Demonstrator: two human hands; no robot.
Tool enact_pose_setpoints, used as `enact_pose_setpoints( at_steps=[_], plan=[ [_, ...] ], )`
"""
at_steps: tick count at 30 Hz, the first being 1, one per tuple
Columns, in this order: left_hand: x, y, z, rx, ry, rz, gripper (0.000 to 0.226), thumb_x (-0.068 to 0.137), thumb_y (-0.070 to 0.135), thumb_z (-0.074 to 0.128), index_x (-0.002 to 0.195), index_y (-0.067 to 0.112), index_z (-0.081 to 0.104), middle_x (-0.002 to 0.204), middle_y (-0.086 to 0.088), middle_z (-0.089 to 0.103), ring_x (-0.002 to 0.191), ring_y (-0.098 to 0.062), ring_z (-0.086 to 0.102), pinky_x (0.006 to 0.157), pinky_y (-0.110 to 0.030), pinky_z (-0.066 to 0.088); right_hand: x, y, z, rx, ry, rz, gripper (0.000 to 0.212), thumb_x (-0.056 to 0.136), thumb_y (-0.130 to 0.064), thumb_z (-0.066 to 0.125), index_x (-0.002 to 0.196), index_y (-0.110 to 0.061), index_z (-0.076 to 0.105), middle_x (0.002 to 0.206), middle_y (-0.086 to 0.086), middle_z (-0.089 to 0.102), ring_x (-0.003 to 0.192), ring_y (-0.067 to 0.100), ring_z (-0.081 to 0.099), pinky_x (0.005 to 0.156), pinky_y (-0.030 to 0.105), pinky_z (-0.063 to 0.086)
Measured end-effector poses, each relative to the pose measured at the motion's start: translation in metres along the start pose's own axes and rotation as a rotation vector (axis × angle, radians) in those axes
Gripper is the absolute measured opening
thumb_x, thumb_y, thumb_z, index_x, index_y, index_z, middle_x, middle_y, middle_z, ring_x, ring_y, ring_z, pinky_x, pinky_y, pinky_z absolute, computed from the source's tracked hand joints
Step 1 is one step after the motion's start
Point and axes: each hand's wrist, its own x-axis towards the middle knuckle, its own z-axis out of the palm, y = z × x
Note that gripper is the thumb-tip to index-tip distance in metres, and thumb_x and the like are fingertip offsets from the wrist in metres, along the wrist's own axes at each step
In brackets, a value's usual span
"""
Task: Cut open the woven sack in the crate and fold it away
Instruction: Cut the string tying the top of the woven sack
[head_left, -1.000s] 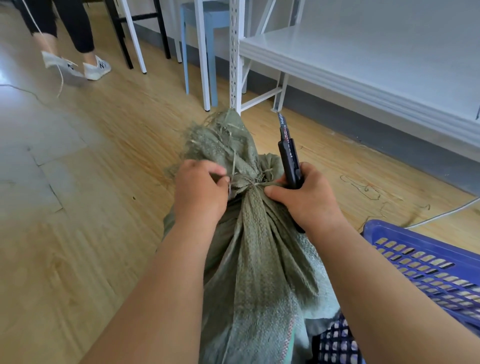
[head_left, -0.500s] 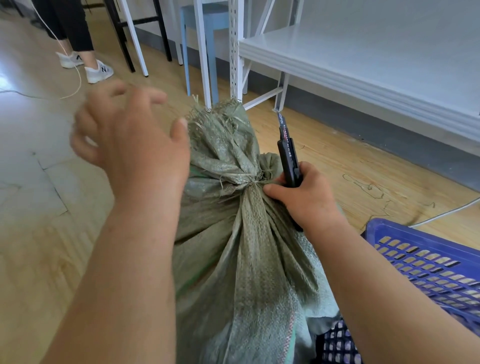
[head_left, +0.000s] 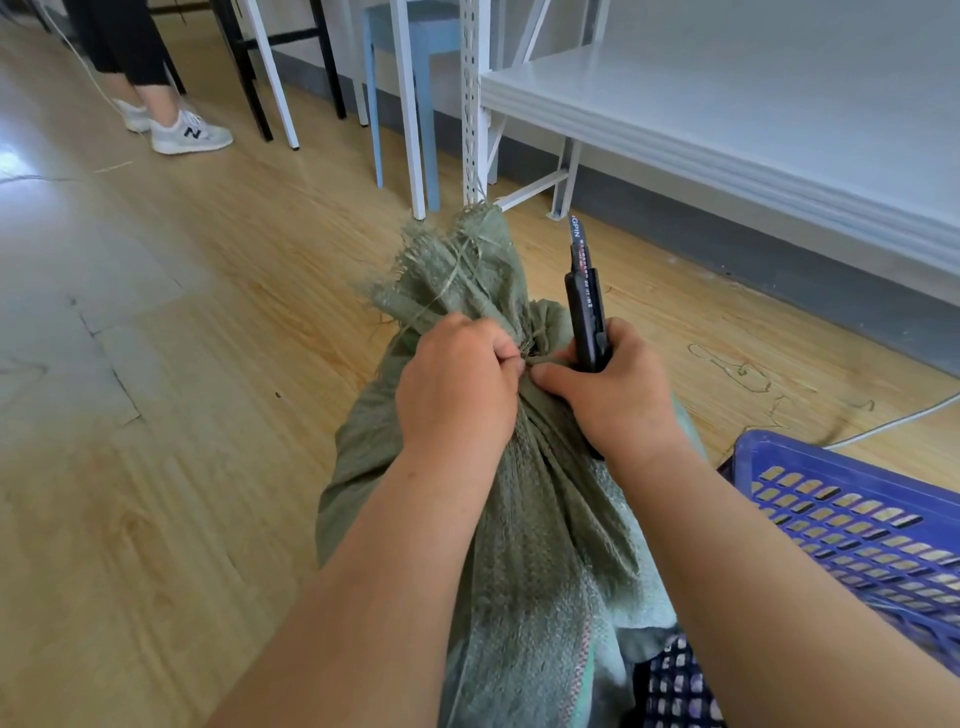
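Wooden floor (head_left: 218, 322) — both hands pinching sack (head_left: 540, 519) knot

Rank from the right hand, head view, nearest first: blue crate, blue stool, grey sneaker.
From the right hand:
1. Blue crate, just right of the forearm.
2. Blue stool, ahead, beside the white shelf post.
3. Grey sneaker, far left across the floor.

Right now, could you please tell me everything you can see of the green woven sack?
The green woven sack looks like coarse plastic weave, dull olive, creased and full. Its neck is gathered and tied shut with a thin cord, with a frayed top flaring above the tie. It leans away from the camera over the wood floor, beside the blue crate. The left hand pinches at the tie; the right hand, holding a black utility knife, presses the neck.
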Motion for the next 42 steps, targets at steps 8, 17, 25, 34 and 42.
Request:
enact_pose_setpoints(
  at_steps=[8, 17, 25, 34, 42],
  plan=[
    [0.0, -0.004, -0.001, -0.019, 0.001, 0.056, 0.017, 0.083, 0.025, 0.068, 0.083, 0.034, 0.054, 0.09, 0.013, 0.055, 0.093, -0.016, 0.054, 0.084, -0.043, 0.048, -0.001, 0.001, -0.002, 0.082, -0.006, 0.012, 0.033, 0.07, -0.01, 0.081, 0.091, -0.014, 0.056, 0.075, -0.009, 0.068, 0.071, 0.01, 0.063, 0.073, 0.031, 0.053],
    [-0.003, -0.01, 0.006, 0.164, -0.158, 0.036, 0.012, 0.086, 0.047, 0.058, 0.097, 0.042, 0.06, 0.106, 0.013, 0.052, 0.111, -0.016, 0.045, 0.096, -0.04, 0.038, -0.005, 0.006, -0.008, 0.094, 0.007, 0.026, 0.034, 0.069, -0.008, 0.082, 0.081, -0.019, 0.052, 0.074, -0.006, 0.069, 0.067, 0.008, 0.063, 0.069, 0.029, 0.053],
    [-0.002, -0.011, -0.001, -0.156, -0.175, 0.015, 0.013, 0.074, 0.029, 0.071, 0.076, 0.033, 0.059, 0.1, 0.012, 0.05, 0.088, -0.009, 0.054, 0.072, -0.024, 0.038, -0.006, 0.004, -0.013, 0.151, -0.051, 0.046, 0.029, 0.072, -0.008, 0.081, 0.087, -0.017, 0.057, 0.083, -0.002, 0.07, 0.075, 0.017, 0.066, 0.078, 0.037, 0.056],
    [-0.002, -0.007, -0.002, -0.193, 0.024, 0.079, 0.012, 0.07, 0.026, 0.075, 0.074, 0.025, 0.063, 0.093, 0.008, 0.05, 0.074, -0.011, 0.052, 0.069, -0.026, 0.044, 0.004, -0.018, -0.014, -0.036, -0.256, -0.222, 0.022, 0.079, 0.002, 0.068, 0.088, -0.017, 0.061, 0.085, -0.009, 0.074, 0.086, 0.001, 0.069, 0.085, 0.021, 0.052],
    [-0.009, -0.01, 0.002, -0.085, 0.143, 0.169, 0.011, 0.072, 0.027, 0.073, 0.076, 0.022, 0.064, 0.099, 0.012, 0.048, 0.073, -0.011, 0.055, 0.06, -0.033, 0.05, 0.008, -0.009, -0.009, -0.215, -0.252, -0.304, 0.025, 0.077, -0.009, 0.072, 0.091, -0.024, 0.058, 0.08, -0.02, 0.068, 0.077, -0.007, 0.061, 0.073, 0.011, 0.043]
  ],
)
